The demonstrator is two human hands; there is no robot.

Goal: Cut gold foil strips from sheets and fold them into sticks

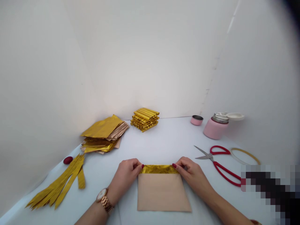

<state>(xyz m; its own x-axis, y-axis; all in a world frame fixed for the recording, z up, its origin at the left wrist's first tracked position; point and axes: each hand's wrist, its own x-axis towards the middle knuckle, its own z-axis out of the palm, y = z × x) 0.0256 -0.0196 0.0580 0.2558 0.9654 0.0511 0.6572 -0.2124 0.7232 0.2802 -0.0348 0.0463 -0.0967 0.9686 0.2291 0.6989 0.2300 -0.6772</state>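
Note:
A sheet of gold-backed paper lies on the table in front of me, tan side up. Its far edge is folded toward me, so a narrow band of shiny gold shows there. My left hand pinches the left end of that fold between thumb and fingers. At the right end, my right hand pinches the same fold, thumb on top. A rose-gold watch is on my left wrist.
Gold strips and a dark red oval object lie left. Behind stand a gold paper stack and stacked gold rolls. At right are red-handled scissors, a yellowish ring, a pink bottle and a pink cap.

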